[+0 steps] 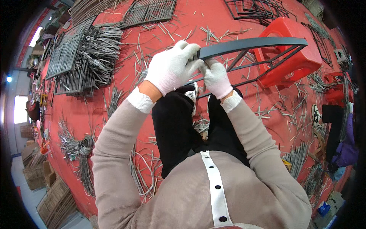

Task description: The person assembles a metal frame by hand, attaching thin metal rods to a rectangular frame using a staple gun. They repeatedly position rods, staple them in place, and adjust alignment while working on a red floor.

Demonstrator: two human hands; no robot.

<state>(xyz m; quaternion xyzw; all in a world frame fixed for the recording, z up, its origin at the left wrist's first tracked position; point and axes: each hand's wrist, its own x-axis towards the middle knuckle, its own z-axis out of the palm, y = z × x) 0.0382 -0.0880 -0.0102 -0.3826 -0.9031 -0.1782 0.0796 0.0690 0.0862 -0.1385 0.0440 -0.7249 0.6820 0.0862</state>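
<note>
My left hand [173,68] grasps near end of black frame [251,43]; right hand [218,79] curls just beside — whether gripping, I cannot tell. Better keep frame steady — fingers close.

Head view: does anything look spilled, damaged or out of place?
Loose grey strips lie strewn at odd angles across the red floor, unlike the gathered bundle at left. The held dark frame shows no obvious damage.
</note>
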